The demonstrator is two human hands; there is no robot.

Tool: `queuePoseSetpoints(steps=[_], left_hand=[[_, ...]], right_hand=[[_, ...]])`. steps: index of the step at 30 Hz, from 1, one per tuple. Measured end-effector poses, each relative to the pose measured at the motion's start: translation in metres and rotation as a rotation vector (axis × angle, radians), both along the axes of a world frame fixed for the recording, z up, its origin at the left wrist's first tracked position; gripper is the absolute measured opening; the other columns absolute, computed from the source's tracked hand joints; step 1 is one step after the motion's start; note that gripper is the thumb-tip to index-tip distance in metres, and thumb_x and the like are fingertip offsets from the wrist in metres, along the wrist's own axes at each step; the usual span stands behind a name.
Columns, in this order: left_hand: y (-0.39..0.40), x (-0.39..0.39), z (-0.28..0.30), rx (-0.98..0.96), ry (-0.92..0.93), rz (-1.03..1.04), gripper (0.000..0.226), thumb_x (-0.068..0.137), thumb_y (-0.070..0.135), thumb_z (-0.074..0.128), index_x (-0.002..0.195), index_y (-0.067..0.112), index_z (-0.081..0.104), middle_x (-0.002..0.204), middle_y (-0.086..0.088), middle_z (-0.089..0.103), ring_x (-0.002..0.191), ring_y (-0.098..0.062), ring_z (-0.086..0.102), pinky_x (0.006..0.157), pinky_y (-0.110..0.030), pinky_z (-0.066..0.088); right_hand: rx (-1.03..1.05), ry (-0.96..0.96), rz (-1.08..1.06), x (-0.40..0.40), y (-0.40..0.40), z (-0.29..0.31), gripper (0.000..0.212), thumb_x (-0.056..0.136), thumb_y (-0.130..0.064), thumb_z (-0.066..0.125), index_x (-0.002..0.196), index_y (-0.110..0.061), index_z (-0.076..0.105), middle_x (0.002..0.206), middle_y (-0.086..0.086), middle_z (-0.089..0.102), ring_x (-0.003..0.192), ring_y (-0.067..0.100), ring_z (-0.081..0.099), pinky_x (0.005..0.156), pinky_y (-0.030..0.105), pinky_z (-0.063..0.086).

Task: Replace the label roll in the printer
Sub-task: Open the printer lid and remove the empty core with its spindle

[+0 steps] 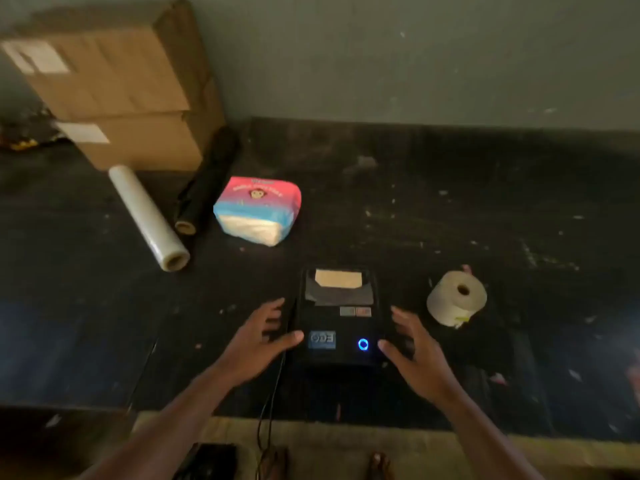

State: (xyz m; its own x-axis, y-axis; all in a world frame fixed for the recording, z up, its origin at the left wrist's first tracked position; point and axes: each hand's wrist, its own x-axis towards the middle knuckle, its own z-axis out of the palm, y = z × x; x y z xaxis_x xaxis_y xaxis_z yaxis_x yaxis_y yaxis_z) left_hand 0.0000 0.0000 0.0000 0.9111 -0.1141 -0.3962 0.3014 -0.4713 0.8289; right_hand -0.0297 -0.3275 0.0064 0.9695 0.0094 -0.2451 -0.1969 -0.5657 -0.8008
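Barely started, by the look of it; the printer (pixel 337 315) sits closed near the front edge of the dark table (pixel 450 209), centre of view, blue power ring lit, a pale label or paper end showing in the top slot; whether an old roll is inside cannot be told; cover not yet opened, nothing swapped; the new label roll (pixel 456 297) lies on its side to the right of the printer, apart from it, untouched, off-white, hollow core facing up and toward camera, a bit of loose tail at the bottom; left to do, as a judgement: open cover, pull old roll or core, drop in new one, feed, close. Left hand (pixel 261 337) is at the printer's left side, fingers spread, thumb at the front left corner, holding nothing; contact with the casing likely but blur makes it uncertain; right hand (pixel 414 351) mirrors it on the right side, fingers splayed open, empty, thumb tip near the power ring; looks like a two-handed reach for the cover or body. A black cable (pixel 273 386) runs off the front edge. Farther out: tissue pack (pixel 258 209), black film roll (pixel 207 181), clear wrap roll (pixel 147 216), cardboard boxes (pixel 114 84) at back left.
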Motion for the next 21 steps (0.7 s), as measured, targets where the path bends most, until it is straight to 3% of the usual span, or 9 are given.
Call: queuePoseSetpoints(steps=[2, 4, 7, 11, 14, 16, 18, 21], left_hand=[[-0.007, -0.019, -0.015, -0.013, 0.079, -0.048, 0.113, 0.066, 0.063, 0.091, 0.160, 0.037, 0.035, 0.147, 0.011, 0.056, 0.134, -0.012, 0.057, 0.114, -0.041, 0.050], [-0.017, -0.044, -0.033, 0.021, 0.100, -0.077, 0.107, 0.073, 0.047, 0.092, 0.162, 0.035, 0.033, 0.147, 0.014, 0.057, 0.135, -0.008, 0.055, 0.117, -0.038, 0.046], [-0.030, -0.054, -0.046, 0.080, 0.008, 0.037, 0.091, 0.086, 0.031, 0.087, 0.162, 0.031, 0.037, 0.144, 0.014, 0.061, 0.130, -0.003, 0.057, 0.109, -0.021, 0.045], [-0.037, -0.055, -0.053, 0.093, -0.054, 0.114, 0.076, 0.091, 0.030, 0.082, 0.157, 0.033, 0.045, 0.136, 0.020, 0.065, 0.125, 0.003, 0.060, 0.094, -0.003, 0.044], [-0.035, -0.054, -0.056, 0.118, -0.079, 0.118, 0.071, 0.091, 0.034, 0.082, 0.153, 0.036, 0.049, 0.128, 0.029, 0.063, 0.116, 0.011, 0.060, 0.102, -0.015, 0.049], [-0.032, -0.053, -0.057, 0.169, -0.122, 0.112, 0.069, 0.090, 0.035, 0.083, 0.152, 0.031, 0.052, 0.132, 0.019, 0.067, 0.119, 0.004, 0.062, 0.102, -0.023, 0.052], [-0.032, -0.053, -0.055, 0.179, -0.140, 0.102, 0.068, 0.090, 0.034, 0.083, 0.151, 0.027, 0.053, 0.137, 0.008, 0.068, 0.122, -0.003, 0.062, 0.102, -0.024, 0.052], [-0.034, -0.055, -0.047, 0.171, -0.156, 0.088, 0.070, 0.092, 0.035, 0.080, 0.155, 0.026, 0.049, 0.145, 0.005, 0.063, 0.130, -0.006, 0.059, 0.111, -0.038, 0.053]], right_hand=[[0.119, 0.138, -0.023, -0.017, 0.008, -0.019, 0.079, 0.093, -0.023, 0.077, 0.156, -0.040, 0.032, 0.151, -0.010, 0.053, 0.142, 0.014, 0.051, 0.113, 0.036, 0.047], [0.162, 0.227, -0.057, -0.035, 0.019, -0.035, 0.083, 0.092, -0.017, 0.077, 0.157, -0.040, 0.030, 0.149, -0.010, 0.054, 0.140, 0.016, 0.053, 0.114, 0.039, 0.048], [0.143, 0.184, -0.169, -0.038, 0.027, -0.048, 0.080, 0.091, -0.015, 0.078, 0.156, -0.035, 0.035, 0.149, -0.006, 0.058, 0.136, 0.014, 0.058, 0.113, 0.042, 0.051], [0.108, 0.126, -0.195, -0.038, 0.029, -0.052, 0.074, 0.092, -0.020, 0.078, 0.154, -0.036, 0.040, 0.143, -0.011, 0.061, 0.128, 0.008, 0.061, 0.109, 0.037, 0.053], [0.042, 0.089, -0.189, -0.040, 0.028, -0.056, 0.074, 0.093, -0.026, 0.077, 0.156, -0.034, 0.040, 0.143, -0.007, 0.063, 0.125, 0.006, 0.060, 0.107, 0.034, 0.051], [-0.003, 0.052, -0.182, -0.040, 0.029, -0.057, 0.072, 0.092, -0.030, 0.077, 0.155, -0.031, 0.042, 0.144, -0.005, 0.063, 0.126, 0.006, 0.058, 0.105, 0.031, 0.048], [-0.006, 0.048, -0.181, -0.041, 0.029, -0.057, 0.073, 0.092, -0.031, 0.078, 0.156, -0.028, 0.042, 0.148, -0.002, 0.060, 0.132, 0.010, 0.057, 0.109, 0.035, 0.048], [-0.004, 0.045, -0.194, -0.041, 0.031, -0.054, 0.079, 0.090, -0.032, 0.080, 0.157, -0.029, 0.039, 0.154, 0.000, 0.055, 0.139, 0.018, 0.053, 0.115, 0.047, 0.047]])
